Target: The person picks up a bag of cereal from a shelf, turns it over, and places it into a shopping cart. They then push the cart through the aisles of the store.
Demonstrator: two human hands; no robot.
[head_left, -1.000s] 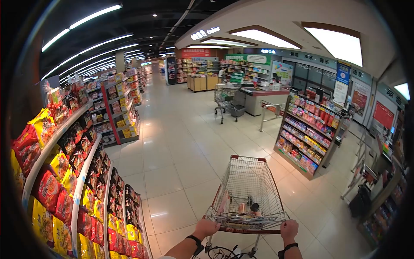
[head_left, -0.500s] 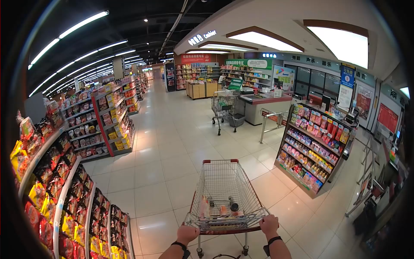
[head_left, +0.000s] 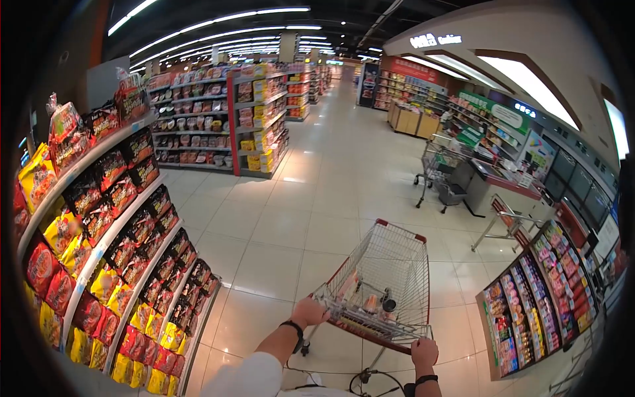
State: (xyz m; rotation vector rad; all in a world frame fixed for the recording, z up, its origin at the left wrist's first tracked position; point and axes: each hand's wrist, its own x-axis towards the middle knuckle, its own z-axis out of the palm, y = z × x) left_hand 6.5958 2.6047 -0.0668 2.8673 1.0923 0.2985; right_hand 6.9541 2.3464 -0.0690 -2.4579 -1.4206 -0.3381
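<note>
A wire shopping cart [head_left: 403, 271] with red corner pieces stands in front of me, angled slightly to the right. My left hand [head_left: 310, 312] is closed around the left end of its handlebar [head_left: 370, 336]. At the right end, my right hand [head_left: 424, 351] grips the same bar. Inside the cart lie a dark-capped jar [head_left: 389, 305] and a few small packaged items, too small to name. Both wrists wear dark bands.
Close on my left rises a shelf of red, black and yellow bagged snacks [head_left: 99, 231]. A candy rack [head_left: 539, 298] stands at the right. Farther off are stocked aisle shelves [head_left: 198, 119], another cart [head_left: 440, 162] and a checkout counter [head_left: 506, 178]. Tiled floor [head_left: 331, 198] stretches ahead.
My view has turned left and tilted, so the shelves, counter and cart appear farther right. The snack shelf fills more of the left side. Both hands keep their hold on the handlebar.
</note>
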